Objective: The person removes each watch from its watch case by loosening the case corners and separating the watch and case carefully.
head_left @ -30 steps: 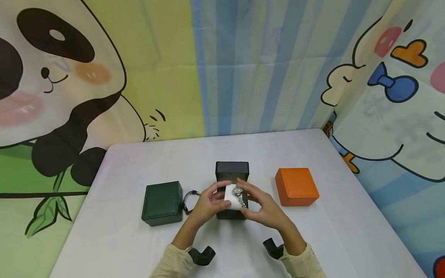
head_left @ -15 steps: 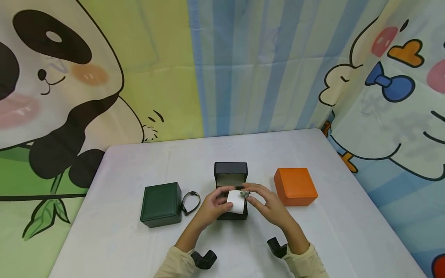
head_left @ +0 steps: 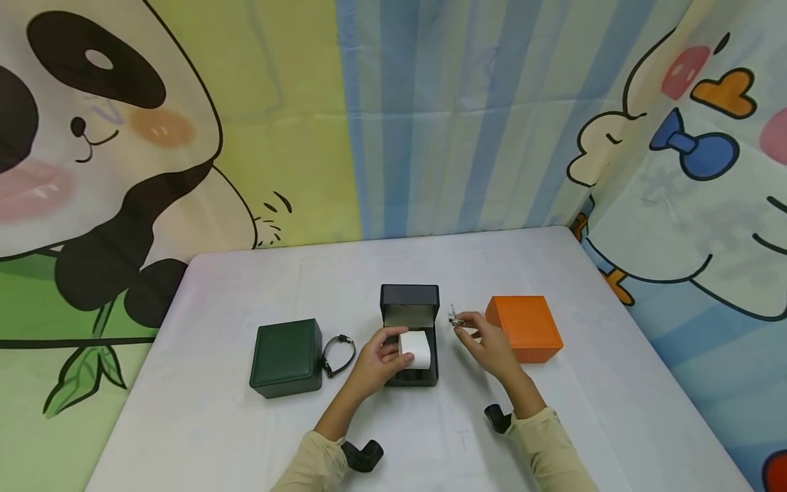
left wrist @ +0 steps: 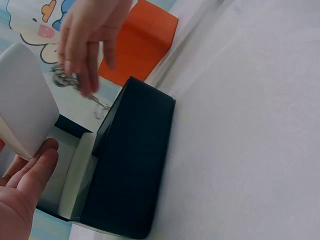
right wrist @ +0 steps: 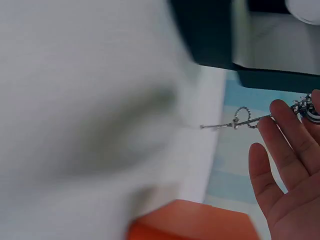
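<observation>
My left hand [head_left: 374,363] grips a white watch cushion [head_left: 416,350] over an opened black box [head_left: 410,296]. In the left wrist view the fingers hold the cushion [left wrist: 25,100] by its lower edge. To the right of the box, my right hand [head_left: 492,347] pinches a silver bracelet watch [head_left: 454,318] above the table. Its thin chain band [right wrist: 237,122] dangles past the fingers in the right wrist view. The watch is apart from the cushion, and part of it is hidden behind the fingers.
A closed orange box [head_left: 525,328] stands just right of my right hand. On the left are a closed green box [head_left: 285,359] and a black-banded watch [head_left: 337,357] lying beside it. A white cloth covers the table [head_left: 215,437]; printed curtains rise behind it.
A second ago the silver watch was round the cushion between both hands. The right hand has slid it off and carried it right, while the left hand keeps the cushion over the box.
</observation>
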Available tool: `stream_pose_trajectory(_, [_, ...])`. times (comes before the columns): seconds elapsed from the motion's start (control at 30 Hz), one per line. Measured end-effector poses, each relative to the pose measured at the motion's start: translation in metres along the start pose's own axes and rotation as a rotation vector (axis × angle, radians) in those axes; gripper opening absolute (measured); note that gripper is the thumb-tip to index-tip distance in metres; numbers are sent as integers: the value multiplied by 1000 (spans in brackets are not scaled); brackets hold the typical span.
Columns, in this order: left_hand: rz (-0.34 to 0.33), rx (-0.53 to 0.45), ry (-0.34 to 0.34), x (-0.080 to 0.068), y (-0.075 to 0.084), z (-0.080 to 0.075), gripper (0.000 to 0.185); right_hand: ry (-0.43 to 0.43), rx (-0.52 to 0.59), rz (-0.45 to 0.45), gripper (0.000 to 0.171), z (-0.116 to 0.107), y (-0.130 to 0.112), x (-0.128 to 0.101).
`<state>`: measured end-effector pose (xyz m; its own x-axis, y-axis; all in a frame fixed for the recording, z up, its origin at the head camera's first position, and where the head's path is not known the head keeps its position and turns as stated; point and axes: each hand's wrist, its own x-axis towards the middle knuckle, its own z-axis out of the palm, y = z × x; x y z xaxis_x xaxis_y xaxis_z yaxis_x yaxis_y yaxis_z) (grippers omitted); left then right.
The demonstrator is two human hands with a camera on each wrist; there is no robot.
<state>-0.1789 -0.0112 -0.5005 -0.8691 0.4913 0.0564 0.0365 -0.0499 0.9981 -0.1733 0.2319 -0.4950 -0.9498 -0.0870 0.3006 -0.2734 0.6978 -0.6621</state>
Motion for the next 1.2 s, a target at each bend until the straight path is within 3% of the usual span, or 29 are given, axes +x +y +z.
stream_pose_trajectory(0.07, [-9, 7, -3, -1, 2, 0, 55, -54, -54, 6, 24, 8, 9, -4])
stream_pose_trajectory(0.3, [-13, 98, -3, -4, 17, 1, 55, -226, -251, -94, 15, 17, 26, -19])
stream_pose_trajectory(0.4, [-15, 152, 14, -4, 19, 2, 55, -276, -274, -99, 14, 15, 27, -22])
stream_pose_trajectory(0.53, [43, 232, 32, -3, 18, 4, 55, -302, -306, -108, 13, 8, 22, -22])
stream_pose_trajectory(0.63, [104, 281, 38, -3, 16, 5, 53, -261, -350, -86, 14, 3, 8, -22])
stream_pose_trajectory(0.7, [139, 303, 40, -3, 15, 6, 52, -239, -317, -64, 21, 0, -5, -21])
stream_pose_trajectory(0.77, [167, 327, 46, -3, 14, 6, 50, -245, -215, -66, 33, -1, -19, -17])
stream_pose_trajectory(0.9, [169, 347, 40, -4, 14, 6, 48, -378, 31, -62, 63, 3, -39, -10])
stream_pose_trajectory(0.97, [166, 335, 18, -3, 9, 5, 47, -439, 104, -29, 74, 8, -42, -6])
stream_pose_trajectory(1.07, [182, 354, -4, 0, -8, 2, 47, -481, 156, -8, 81, 15, -40, 0])
stream_pose_trajectory(1.2, [227, 514, 13, 4, -27, -6, 50, -464, 145, -41, 78, 23, -36, 4])
